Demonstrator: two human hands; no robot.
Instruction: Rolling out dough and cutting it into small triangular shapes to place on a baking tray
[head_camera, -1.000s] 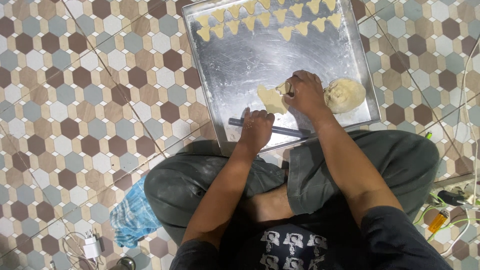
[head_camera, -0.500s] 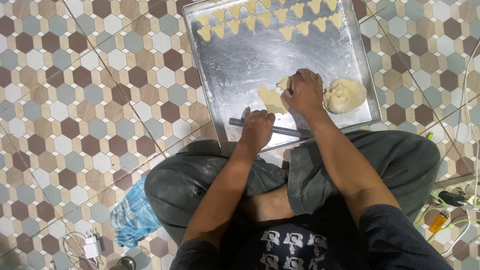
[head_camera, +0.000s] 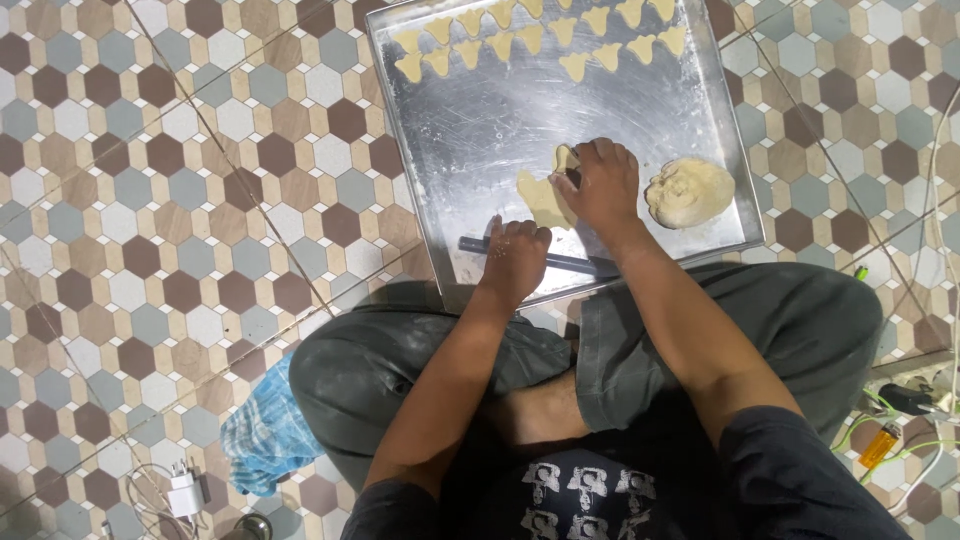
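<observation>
Pale yellow dough is the material in hand: your right hand (head_camera: 603, 185) presses down on a flattened dough sheet (head_camera: 541, 198) near the front of the metal tray (head_camera: 480, 130), fingers curled over a small piece at the sheet's edge, though whether they grip a cutter or only dough cannot be told. Your left hand (head_camera: 515, 255) rests with its fingers bent on a dark rod (head_camera: 570, 262) lying across the tray's near edge; how tightly it closes on it cannot be told. Judged from this layout, you are at the shaping stage: two rows of cut pieces (head_camera: 530, 35) line the far end, and a dough lump (head_camera: 690, 190) waits just beside your right hand. A next piece would call for a clean lift off the sheet without tearing it. You sit cross-legged on a floor (head_camera: 150, 200) of hexagonal tiles in brown, grey and cream; a blue cloth (head_camera: 262, 430), a white charger (head_camera: 183, 492) and an orange lighter (head_camera: 878, 445) lie near your legs.
</observation>
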